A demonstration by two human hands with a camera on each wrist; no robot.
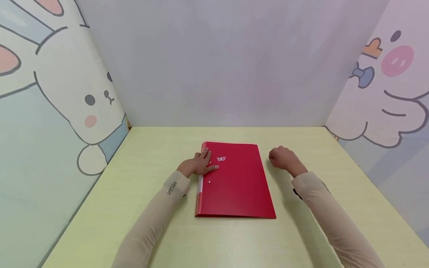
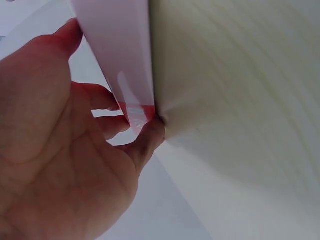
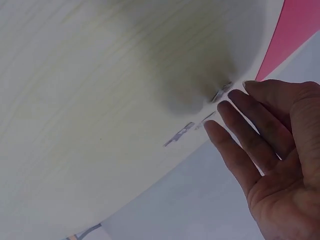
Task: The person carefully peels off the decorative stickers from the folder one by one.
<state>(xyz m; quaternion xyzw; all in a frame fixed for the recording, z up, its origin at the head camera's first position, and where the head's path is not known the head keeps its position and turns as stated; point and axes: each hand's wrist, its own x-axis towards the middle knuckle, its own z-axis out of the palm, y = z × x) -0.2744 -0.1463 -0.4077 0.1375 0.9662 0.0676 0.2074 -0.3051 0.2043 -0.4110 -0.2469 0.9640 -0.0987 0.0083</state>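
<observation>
A closed red folder (image 1: 238,186) lies on the table with a small pale purple sticker (image 1: 221,159) on its cover. My left hand (image 1: 202,163) rests at the folder's left edge, its fingers spread over the cover. In the left wrist view one finger of it touches the side of the white and red spine (image 2: 120,55) near the tabletop. To the right of the folder is my right hand (image 1: 283,158), fingertips down close to the table. Its slightly bent fingers are near several small sticker-like pieces (image 3: 179,134), which the head view does not show.
The pale wooden table (image 1: 161,149) meets a grey wall (image 1: 218,74) at the back. Side panels with cartoon animals (image 1: 90,100) stand at left and right. The red folder also enters a corner of the right wrist view.
</observation>
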